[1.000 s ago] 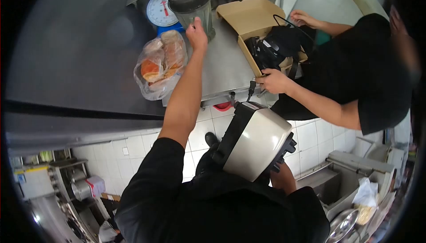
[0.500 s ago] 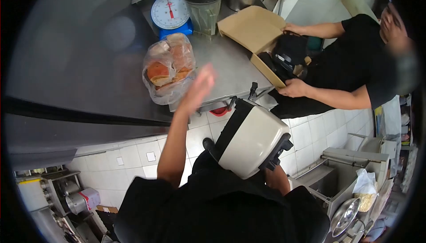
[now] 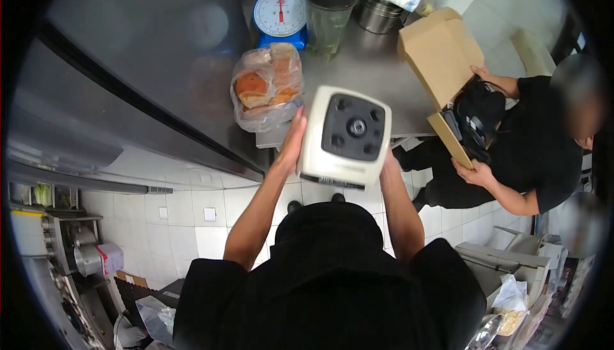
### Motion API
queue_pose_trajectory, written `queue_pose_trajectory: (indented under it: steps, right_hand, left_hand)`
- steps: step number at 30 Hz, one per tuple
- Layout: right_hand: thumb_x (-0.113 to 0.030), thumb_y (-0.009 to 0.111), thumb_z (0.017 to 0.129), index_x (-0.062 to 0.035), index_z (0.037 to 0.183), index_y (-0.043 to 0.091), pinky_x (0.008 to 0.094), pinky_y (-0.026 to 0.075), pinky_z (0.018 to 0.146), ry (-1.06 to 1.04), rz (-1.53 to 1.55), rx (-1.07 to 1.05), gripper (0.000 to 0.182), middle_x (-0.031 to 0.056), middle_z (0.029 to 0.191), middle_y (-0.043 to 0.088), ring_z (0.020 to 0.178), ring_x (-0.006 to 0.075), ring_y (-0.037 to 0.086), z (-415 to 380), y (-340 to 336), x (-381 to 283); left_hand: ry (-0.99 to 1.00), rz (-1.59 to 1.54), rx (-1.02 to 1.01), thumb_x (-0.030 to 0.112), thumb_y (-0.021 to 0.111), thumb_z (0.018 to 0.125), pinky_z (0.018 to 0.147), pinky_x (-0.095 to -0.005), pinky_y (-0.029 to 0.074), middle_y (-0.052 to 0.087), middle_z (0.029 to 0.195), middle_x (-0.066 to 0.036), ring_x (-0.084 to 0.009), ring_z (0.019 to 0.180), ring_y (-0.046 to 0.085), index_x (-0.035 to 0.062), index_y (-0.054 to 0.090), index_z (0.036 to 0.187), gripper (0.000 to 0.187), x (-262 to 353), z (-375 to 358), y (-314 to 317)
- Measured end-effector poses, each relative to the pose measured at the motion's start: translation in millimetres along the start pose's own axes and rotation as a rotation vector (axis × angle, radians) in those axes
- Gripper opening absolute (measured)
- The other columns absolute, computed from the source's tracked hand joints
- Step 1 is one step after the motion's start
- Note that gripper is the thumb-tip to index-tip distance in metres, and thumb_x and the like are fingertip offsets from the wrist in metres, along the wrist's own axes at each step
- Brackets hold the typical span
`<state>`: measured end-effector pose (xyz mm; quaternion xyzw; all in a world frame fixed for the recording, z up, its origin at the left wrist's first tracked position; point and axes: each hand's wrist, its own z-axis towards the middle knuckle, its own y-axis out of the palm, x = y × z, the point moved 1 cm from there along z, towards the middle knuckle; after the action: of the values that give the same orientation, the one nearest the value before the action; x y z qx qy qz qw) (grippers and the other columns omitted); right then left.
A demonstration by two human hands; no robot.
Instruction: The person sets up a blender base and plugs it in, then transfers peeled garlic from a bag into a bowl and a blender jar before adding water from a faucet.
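Between my two hands is a cream-coloured blender base (image 3: pixel 311 148), its black square top with the round drive socket facing up toward me. My left hand (image 3: pixel 294 137) presses flat along its left side. On the opposite side my right hand (image 3: pixel 388 166) supports it, with most of the fingers hidden behind the housing. The base is held at the front edge of the steel table (image 3: pixel 366 71). Just left of it, a clear plastic bag of bread buns (image 3: pixel 265 87) lies on the table.
A blue dial scale (image 3: pixel 280 14), a blender jug with a dark lid (image 3: pixel 329 14) and a steel pot (image 3: pixel 377 14) stand at the back. To the right, a co-worker (image 3: pixel 521 139) holds an open cardboard box (image 3: pixel 441 55) with black items inside. A large steel cabinet (image 3: pixel 147 49) borders the left.
My left hand, free and raised before, is now on the blender base. The base has turned from lying sideways to top-up and risen toward the table. The co-worker's box has shifted right.
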<state>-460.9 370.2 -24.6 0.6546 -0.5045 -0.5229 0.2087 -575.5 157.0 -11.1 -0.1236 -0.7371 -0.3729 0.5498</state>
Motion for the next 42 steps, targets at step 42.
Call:
queue_pose_trajectory:
  steps: [42]
  right_hand:
    - [-0.046, 0.074, 0.07, 0.0004, 0.128, 0.046, 0.0485, 0.034, 0.101, -0.626, -1.703, 0.434, 0.079, 0.0284, 0.129, 0.041, 0.118, 0.0443, 0.04, 91, -8, -311]
  left_hand:
    - [-0.161, -0.408, 0.47, 0.028, 0.04, 0.094, 0.079, -0.0417, 0.054, 0.065, 0.107, -0.011, -0.0275, 0.093, 0.065, 0.0059, 0.058, 0.114, 0.035, -114, 264, 194]
